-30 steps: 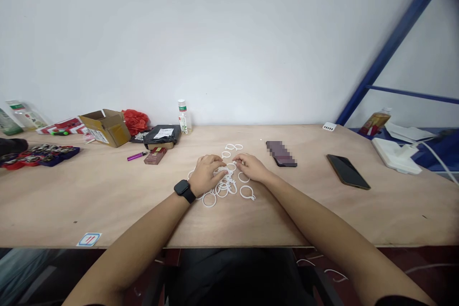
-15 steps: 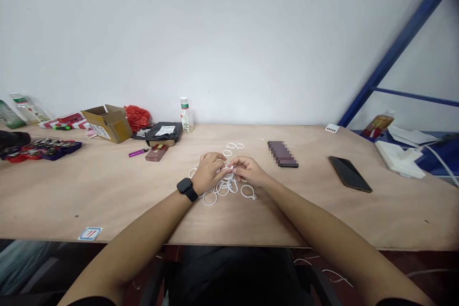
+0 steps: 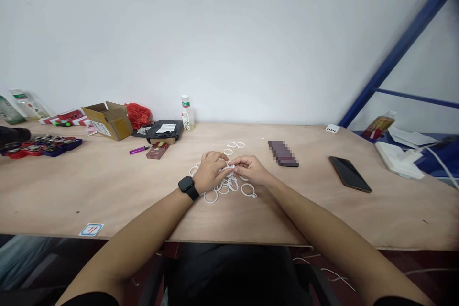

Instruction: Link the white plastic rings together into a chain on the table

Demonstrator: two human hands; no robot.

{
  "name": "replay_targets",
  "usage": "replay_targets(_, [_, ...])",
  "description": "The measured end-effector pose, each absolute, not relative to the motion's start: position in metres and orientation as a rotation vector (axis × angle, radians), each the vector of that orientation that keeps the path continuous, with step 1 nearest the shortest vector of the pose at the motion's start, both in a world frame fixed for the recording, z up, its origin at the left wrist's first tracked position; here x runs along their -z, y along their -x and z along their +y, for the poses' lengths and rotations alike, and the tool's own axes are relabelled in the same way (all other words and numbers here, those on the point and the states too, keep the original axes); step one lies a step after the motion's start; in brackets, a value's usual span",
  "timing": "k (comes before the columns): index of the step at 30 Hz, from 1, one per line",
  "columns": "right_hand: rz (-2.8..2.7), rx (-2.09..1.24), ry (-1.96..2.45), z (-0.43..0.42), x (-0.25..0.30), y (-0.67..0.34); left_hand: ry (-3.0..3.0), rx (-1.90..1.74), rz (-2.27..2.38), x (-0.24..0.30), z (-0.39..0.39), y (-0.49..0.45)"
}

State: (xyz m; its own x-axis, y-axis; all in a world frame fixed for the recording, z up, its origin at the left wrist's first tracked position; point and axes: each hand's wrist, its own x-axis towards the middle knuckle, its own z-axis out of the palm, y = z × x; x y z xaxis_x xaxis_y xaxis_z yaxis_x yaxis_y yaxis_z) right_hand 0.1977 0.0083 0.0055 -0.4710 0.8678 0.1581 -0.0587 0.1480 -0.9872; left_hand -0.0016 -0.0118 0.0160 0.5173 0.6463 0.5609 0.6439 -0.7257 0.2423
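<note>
Both hands meet over a loose pile of white plastic rings with small clip tabs, which look like curtain rings. My left hand (image 3: 211, 172), with a black watch (image 3: 186, 184) on its wrist, is closed on one white ring (image 3: 230, 168). Pinching the same ring from the other side is my right hand (image 3: 250, 170); fingers partly cover it. Under and around the hands lie several more rings, among them one ring (image 3: 211, 202) at the near left. Another ring (image 3: 254, 194) lies below my right hand, and a few rings (image 3: 228, 151) are beyond the fingertips.
On the left are a cardboard box (image 3: 120, 126), a black parcel (image 3: 152, 130), a dark red box (image 3: 157, 150), a purple lighter (image 3: 139, 150) and a bottle (image 3: 187, 117). On the right lie a partly blurred dark phone (image 3: 278, 146), another phone (image 3: 349, 173) and a white charger (image 3: 396, 162).
The view has shifted slightly. Both hands stay together at the same ring, with only small finger movements; the loose rings lie as before.
</note>
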Motion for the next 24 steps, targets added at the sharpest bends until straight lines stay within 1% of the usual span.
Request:
replay_targets(4, [-1.618, -1.398, 0.822, 0.010, -0.002, -0.198, -2.745, -1.025, 1.157, -0.016, -0.012, 0.001])
replay_targets(8, [-1.650, -1.262, 0.859, 0.012, 0.003, -0.195, -2.775, -1.025, 1.118, -0.014, -0.012, -0.002])
replay_targets(12, [-1.759, -1.008, 0.874, 0.010, 0.002, -0.190, -2.777, -1.005, 1.088, -0.013, -0.012, -0.003])
replay_targets(16, [-1.871, -0.814, 0.853, 0.014, 0.003, -0.194, -2.742, -1.020, 1.163, -0.012, -0.009, 0.002])
replay_targets(21, [-2.031, -0.478, 1.021, 0.042, 0.009, -0.212, -2.693, -0.959, 1.274, -0.010, -0.005, 0.005])
replay_targets(24, [-2.258, -0.384, 1.095, 0.057, 0.013, -0.217, -2.692, -0.921, 1.250, -0.010, -0.004, 0.003])
